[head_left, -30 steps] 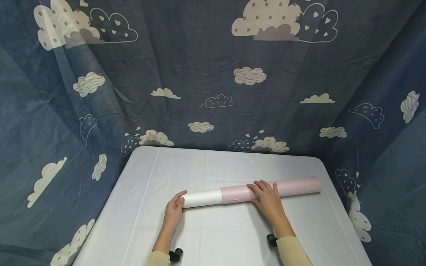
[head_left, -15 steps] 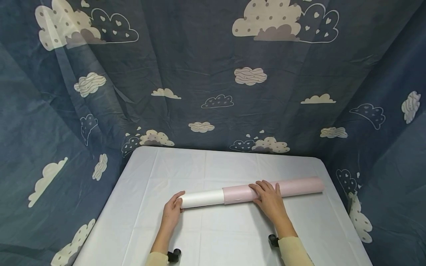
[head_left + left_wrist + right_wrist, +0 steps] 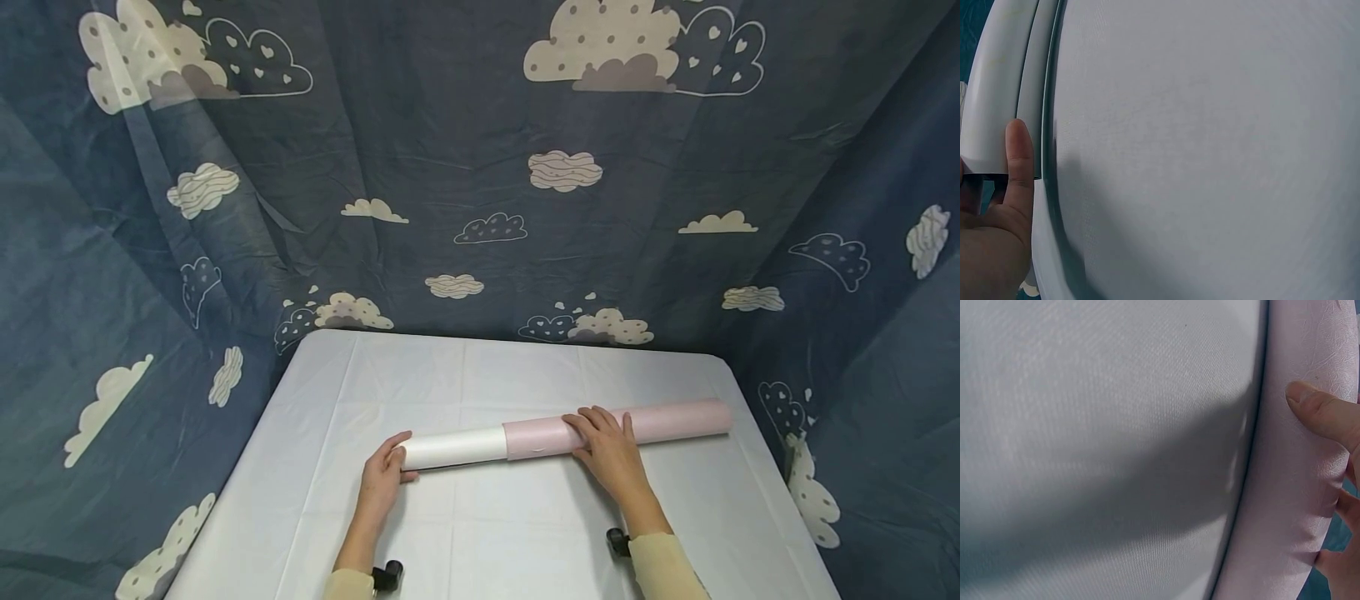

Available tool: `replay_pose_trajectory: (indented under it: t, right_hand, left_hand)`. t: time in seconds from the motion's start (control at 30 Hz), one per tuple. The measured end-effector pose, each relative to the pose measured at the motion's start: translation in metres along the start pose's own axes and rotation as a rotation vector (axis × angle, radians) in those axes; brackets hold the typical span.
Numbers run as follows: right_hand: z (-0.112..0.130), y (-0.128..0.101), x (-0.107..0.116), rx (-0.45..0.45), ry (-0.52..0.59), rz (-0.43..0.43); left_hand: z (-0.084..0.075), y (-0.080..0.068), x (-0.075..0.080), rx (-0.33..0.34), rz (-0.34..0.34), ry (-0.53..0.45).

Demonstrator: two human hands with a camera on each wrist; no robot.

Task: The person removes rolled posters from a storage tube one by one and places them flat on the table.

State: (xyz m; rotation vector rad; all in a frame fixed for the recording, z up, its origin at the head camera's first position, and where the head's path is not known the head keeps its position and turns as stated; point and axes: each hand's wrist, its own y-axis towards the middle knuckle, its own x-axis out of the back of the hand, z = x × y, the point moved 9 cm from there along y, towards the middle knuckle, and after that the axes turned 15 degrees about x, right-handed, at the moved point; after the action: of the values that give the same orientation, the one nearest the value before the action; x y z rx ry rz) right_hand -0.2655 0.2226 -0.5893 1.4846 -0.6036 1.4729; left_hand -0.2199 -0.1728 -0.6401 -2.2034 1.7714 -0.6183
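The left hand (image 3: 381, 473) pinches the left end of the roll's white part (image 3: 457, 448), thumb on its near side. The right hand (image 3: 611, 454) grips the pink part (image 3: 678, 419) around its middle, fingers over the top, thumb on the near side. Between the hands, white meets pink. The roll lies across the counter (image 3: 517, 375), its right end farther. It looks light and springy, the white smoother and likelier to slip; a gentle hold on each part should suit, since the pink seems to crease.
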Motion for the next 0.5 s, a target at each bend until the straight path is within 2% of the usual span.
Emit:
replay_pose_trajectory:
  t: [0.5]
  right_hand:
    - [-0.0033, -0.001, 0.0053, 0.002, -0.005, 0.003]
  left_hand:
    - [0.0038, 0.0041, 0.0077, 0.015, -0.026, -0.008]
